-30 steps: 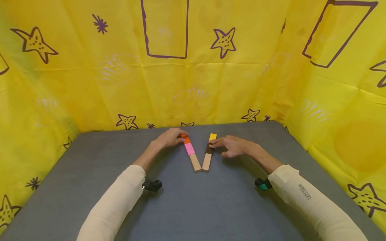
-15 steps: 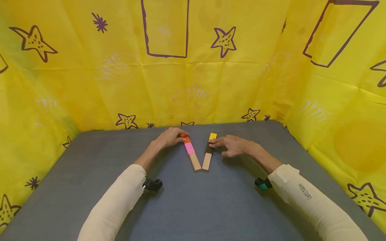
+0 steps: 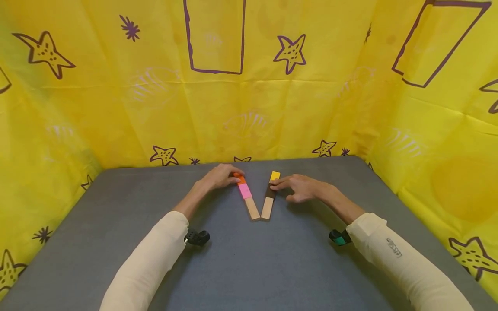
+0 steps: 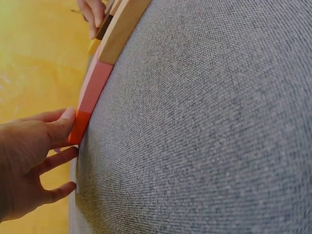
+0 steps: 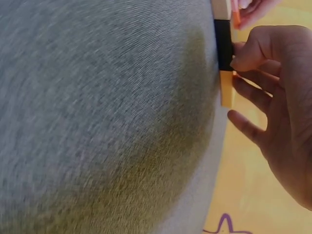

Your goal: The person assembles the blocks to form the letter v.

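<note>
Two rows of small wooden blocks form a narrow V on the grey surface. In the left row an orange block [image 3: 241, 179] lies at the far end, then a pink block [image 3: 244, 190] and a plain wood block [image 3: 252, 210]. My left hand [image 3: 219, 176] pinches the orange block between thumb and index finger. The right row has a yellow block [image 3: 275, 175] farthest away, a dark brown block [image 3: 270, 192] and another plain wood block [image 3: 266, 209]. My right hand [image 5: 287, 92] touches the dark brown block with its fingertips, the fingers extended.
The plain blocks meet at the V's near point. Grey cloth [image 3: 233, 268] covers the table. Yellow patterned curtains [image 3: 249, 99] stand behind and at both sides. Each wrist carries a dark camera strap, one at the left wrist [image 3: 197, 238].
</note>
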The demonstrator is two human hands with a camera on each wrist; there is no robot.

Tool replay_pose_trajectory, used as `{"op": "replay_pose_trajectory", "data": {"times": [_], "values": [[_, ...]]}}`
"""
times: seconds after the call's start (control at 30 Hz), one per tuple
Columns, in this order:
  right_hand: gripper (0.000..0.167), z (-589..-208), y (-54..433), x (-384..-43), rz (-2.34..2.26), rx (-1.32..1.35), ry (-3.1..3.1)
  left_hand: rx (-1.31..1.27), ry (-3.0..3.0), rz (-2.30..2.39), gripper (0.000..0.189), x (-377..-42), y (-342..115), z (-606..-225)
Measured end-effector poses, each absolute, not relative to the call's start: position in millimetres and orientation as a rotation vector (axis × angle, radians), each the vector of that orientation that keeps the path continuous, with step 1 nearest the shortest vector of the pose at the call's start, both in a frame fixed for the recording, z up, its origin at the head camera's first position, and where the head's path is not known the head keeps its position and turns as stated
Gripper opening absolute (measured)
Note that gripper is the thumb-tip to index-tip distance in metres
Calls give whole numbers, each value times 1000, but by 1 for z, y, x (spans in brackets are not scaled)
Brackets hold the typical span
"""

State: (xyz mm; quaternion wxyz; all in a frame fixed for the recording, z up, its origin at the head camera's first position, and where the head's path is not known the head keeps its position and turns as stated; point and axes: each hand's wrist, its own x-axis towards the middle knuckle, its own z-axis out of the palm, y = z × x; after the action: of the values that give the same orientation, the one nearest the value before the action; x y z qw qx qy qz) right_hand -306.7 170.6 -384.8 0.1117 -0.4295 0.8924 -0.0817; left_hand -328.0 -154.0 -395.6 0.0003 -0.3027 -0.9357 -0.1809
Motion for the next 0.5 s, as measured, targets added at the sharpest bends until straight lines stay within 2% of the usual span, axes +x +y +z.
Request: {"op": "replay_pose_trajectory", "data": {"times": [0.23,0.5], "values": [[63,-383,170,-307,-205,-1268,2643,-972,-2967,-562,38,-328,-154,-394],[59,-384,168,-312,-224,-1393,2728,-959,-2969,-561,40,-332,-153,-392]]}}
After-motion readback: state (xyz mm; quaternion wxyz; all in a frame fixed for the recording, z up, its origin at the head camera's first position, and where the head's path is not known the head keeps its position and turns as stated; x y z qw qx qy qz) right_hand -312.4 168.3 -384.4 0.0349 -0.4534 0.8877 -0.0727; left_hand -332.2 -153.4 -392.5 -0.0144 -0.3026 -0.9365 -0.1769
